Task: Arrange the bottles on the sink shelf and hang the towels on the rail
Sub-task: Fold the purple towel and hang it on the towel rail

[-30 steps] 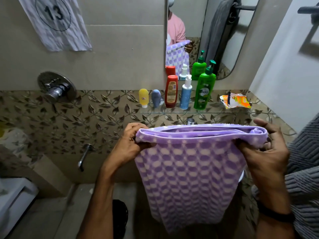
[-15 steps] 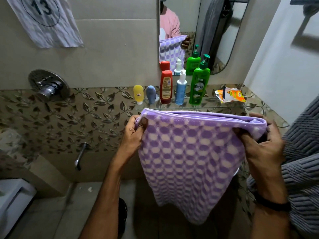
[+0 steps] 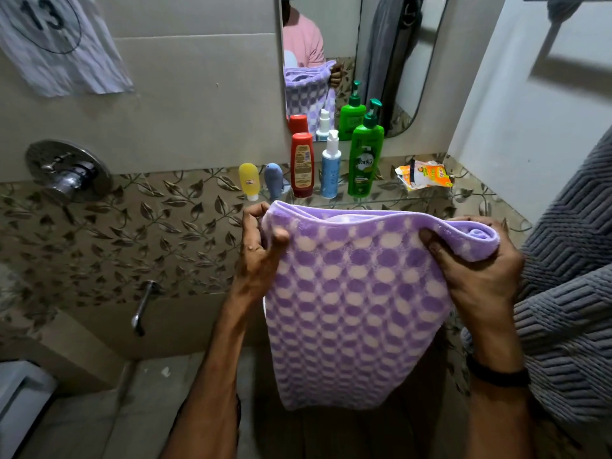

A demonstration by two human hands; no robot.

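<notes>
A folded purple and white checked towel [image 3: 354,309] hangs in front of me below the glass shelf [image 3: 397,202]. My left hand [image 3: 261,250] pinches its top left corner. My right hand [image 3: 477,270] grips the rolled top right corner. On the shelf stand a small yellow bottle [image 3: 249,182], a small blue bottle [image 3: 274,180], a red bottle [image 3: 301,164], a white and blue pump bottle [image 3: 330,165] and a tall green pump bottle [image 3: 365,154], all upright in a row. A grey ribbed towel [image 3: 569,276] hangs at the right edge.
An orange and white sachet [image 3: 425,174] lies on the shelf's right end. A mirror [image 3: 331,44] behind the bottles reflects them and a grey towel on a rail. A chrome tap knob [image 3: 68,172] and spout [image 3: 142,308] sit on the left wall. A numbered paper [image 3: 56,38] hangs top left.
The towel and both hands have risen closer to the shelf. My hands have drawn nearer together, so the towel's top edge sags, and the right end is rolled in my right hand.
</notes>
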